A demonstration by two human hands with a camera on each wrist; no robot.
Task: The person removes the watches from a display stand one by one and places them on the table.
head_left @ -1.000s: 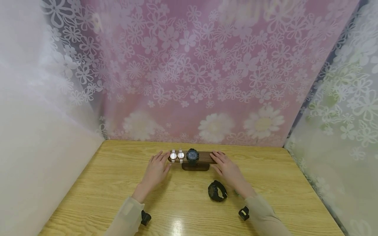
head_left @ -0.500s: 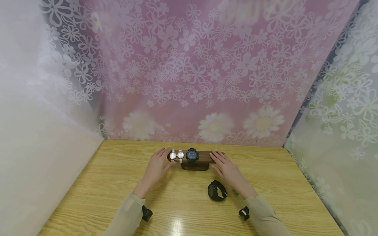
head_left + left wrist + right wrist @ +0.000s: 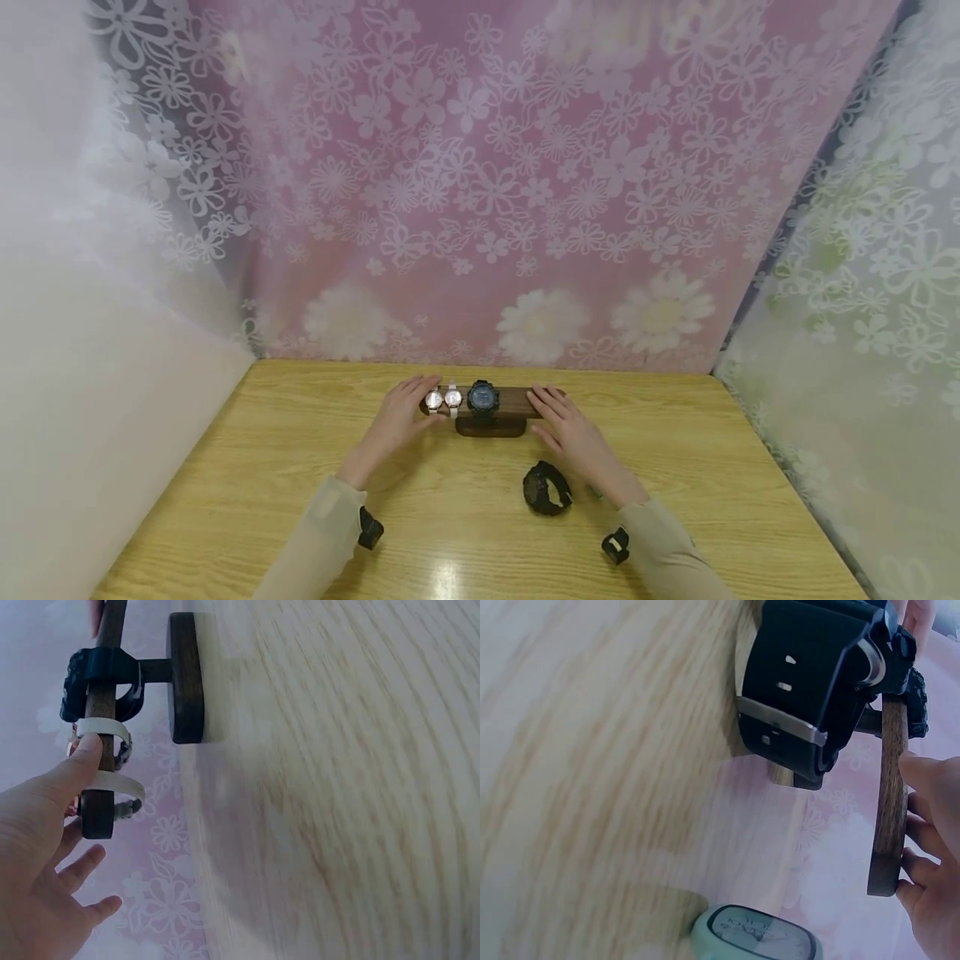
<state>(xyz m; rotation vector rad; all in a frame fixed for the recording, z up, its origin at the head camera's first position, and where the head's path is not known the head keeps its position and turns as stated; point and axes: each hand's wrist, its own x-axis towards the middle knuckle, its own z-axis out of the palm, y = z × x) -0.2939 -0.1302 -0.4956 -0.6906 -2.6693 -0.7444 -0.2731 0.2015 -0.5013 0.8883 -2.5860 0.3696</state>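
Observation:
A dark wooden watch stand stands towards the back of the table. My left hand holds its left end, thumb on the front edge and index finger along the back; the other fingers spread past the end in the left wrist view. At the right end, my right hand grips the bar, fingertips over the top and thumb at the front. Two white-strapped watches, one at the end and another beside it, sit on the bar's left part. A chunky black watch is strapped near its middle.
Another black watch, its strap looped, lies on the table in front of the stand. A pale green watch lies close to my right wrist, mostly hidden in the head view. A pink flowered curtain hangs behind the table.
My left index finger has slid right along the back of the bar's end, closing in on the white watches. The right hand keeps its place on the stand; the head view has shifted slightly.

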